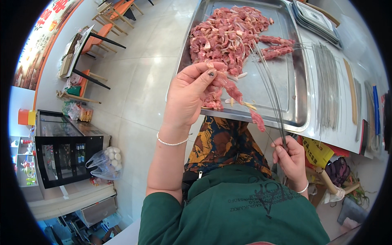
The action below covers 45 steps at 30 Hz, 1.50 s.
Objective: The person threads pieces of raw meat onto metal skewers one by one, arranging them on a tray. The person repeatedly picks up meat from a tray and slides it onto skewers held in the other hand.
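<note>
My left hand, wearing a beaded bracelet, pinches a piece of raw meat between thumb and fingers over the near left part of a metal tray. The meat is on a thin skewer whose lower end is in my right hand; a smaller meat piece sits lower on it. My right hand also grips several bare metal skewers that fan up over the tray. A large pile of cut raw meat with onion slices lies in the tray. Loaded meat skewers rest right of the pile.
Many metal skewers lie on the white table right of the tray, beside tan sticks and a blue stick. Stacked trays stand at the back right. A yellow bag is below the table edge. Chairs stand at the left.
</note>
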### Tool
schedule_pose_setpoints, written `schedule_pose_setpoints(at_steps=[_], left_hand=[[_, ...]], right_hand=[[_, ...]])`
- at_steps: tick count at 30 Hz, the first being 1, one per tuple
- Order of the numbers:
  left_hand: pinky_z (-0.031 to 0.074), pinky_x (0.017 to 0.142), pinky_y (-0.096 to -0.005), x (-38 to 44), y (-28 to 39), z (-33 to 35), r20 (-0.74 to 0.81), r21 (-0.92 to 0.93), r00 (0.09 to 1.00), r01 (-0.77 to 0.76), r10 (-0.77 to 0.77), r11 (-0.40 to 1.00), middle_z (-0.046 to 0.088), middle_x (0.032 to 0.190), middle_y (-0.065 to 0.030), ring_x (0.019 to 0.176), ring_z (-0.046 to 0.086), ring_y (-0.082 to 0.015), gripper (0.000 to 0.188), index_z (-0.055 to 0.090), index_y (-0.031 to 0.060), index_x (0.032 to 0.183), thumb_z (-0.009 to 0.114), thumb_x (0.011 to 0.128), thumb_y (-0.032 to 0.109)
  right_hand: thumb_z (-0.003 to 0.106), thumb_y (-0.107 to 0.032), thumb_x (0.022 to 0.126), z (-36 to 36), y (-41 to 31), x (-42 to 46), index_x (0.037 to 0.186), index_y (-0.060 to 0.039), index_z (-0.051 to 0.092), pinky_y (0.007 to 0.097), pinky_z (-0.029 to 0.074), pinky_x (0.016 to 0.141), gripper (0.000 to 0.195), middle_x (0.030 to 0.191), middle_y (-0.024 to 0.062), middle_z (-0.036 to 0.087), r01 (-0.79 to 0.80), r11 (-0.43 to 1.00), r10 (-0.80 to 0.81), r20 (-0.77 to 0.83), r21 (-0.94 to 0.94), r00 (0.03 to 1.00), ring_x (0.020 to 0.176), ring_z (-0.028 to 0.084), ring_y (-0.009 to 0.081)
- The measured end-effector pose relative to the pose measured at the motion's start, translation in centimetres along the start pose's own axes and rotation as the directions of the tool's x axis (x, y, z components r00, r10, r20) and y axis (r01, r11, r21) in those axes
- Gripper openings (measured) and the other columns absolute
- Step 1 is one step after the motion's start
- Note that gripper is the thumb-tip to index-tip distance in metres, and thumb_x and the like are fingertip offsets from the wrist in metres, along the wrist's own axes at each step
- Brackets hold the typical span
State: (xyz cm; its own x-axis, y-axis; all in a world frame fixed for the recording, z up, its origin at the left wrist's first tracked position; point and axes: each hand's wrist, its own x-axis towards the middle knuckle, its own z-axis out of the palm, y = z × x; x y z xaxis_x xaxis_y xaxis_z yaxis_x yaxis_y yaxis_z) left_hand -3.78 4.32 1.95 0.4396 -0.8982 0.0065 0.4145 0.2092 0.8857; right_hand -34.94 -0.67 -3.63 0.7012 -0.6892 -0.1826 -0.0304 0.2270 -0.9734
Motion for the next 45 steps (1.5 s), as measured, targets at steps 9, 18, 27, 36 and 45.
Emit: schedule_pose_setpoints(at_steps=[9, 18, 27, 36, 45], left_hand=[[0.056, 0.065, -0.0253, 0.3, 0.5, -0.2, 0.007, 0.163, 0.997, -0.071, 0.070, 0.984, 0.071, 0.092, -0.0104, 0.077, 0.065, -0.0111, 0.017, 0.068, -0.0058, 0.108, 0.063, 0.096, 0.005], [0.055, 0.070, -0.0251, 0.4, 0.2, -0.8, 0.093, -0.131, 0.989, 0.122, -0.111, 0.984, 0.070, 0.094, -0.0089, 0.081, 0.065, -0.0112, 0.021, 0.066, -0.0042, 0.114, 0.063, 0.097, 0.007], [0.052, 0.074, -0.0246, -0.1, -0.5, -0.4, 0.035, -0.098, 0.994, 0.105, -0.102, 0.990, 0.069, 0.098, -0.0083, 0.086, 0.065, -0.0121, 0.023, 0.064, -0.0038, 0.117, 0.058, 0.099, 0.008], [0.048, 0.074, -0.0224, -0.5, -0.3, 1.1, -0.043, -0.148, 0.997, 0.058, -0.065, 0.987, 0.069, 0.094, -0.0057, 0.087, 0.063, -0.0114, 0.028, 0.064, -0.0037, 0.118, 0.056, 0.102, 0.017], [0.045, 0.067, -0.0215, -0.2, -2.1, 0.6, -0.083, -0.081, 0.996, -0.017, 0.011, 0.997, 0.068, 0.085, -0.0018, 0.080, 0.063, -0.0094, 0.021, 0.068, 0.0007, 0.112, 0.061, 0.100, 0.016]], right_hand=[[0.052, -0.001, 0.098, -0.3, -0.3, 0.1, 0.104, 0.0033, 0.061, 0.0203, 0.042, 0.058, 0.012, 0.071, 0.0003, 0.058, -0.008, 1.000, 0.009, 0.039, -0.019, 0.999, 0.063, 0.055, 0.0058], [0.052, -0.002, 0.098, -0.1, 0.4, 0.1, 0.105, 0.0034, 0.060, 0.0201, 0.043, 0.058, 0.012, 0.071, 0.0005, 0.058, -0.011, 1.000, 0.011, 0.018, 0.023, 1.000, 0.063, 0.055, 0.0058], [0.052, -0.001, 0.098, 0.3, 0.4, 0.3, 0.105, 0.0043, 0.060, 0.0199, 0.042, 0.058, 0.012, 0.073, 0.0014, 0.059, 0.033, 0.999, -0.033, 0.007, 0.017, 0.999, 0.064, 0.055, 0.0059], [0.052, -0.001, 0.098, 0.6, 0.5, 0.6, 0.105, 0.0054, 0.060, 0.0203, 0.043, 0.058, 0.012, 0.076, 0.0019, 0.060, 0.057, 0.998, -0.057, -0.041, 0.010, 0.998, 0.063, 0.055, 0.0065], [0.053, -0.001, 0.098, 0.4, 0.9, 0.7, 0.105, 0.0051, 0.060, 0.0200, 0.043, 0.057, 0.012, 0.074, 0.0020, 0.059, 0.057, 0.998, -0.057, -0.011, -0.015, 0.998, 0.062, 0.055, 0.0063]])
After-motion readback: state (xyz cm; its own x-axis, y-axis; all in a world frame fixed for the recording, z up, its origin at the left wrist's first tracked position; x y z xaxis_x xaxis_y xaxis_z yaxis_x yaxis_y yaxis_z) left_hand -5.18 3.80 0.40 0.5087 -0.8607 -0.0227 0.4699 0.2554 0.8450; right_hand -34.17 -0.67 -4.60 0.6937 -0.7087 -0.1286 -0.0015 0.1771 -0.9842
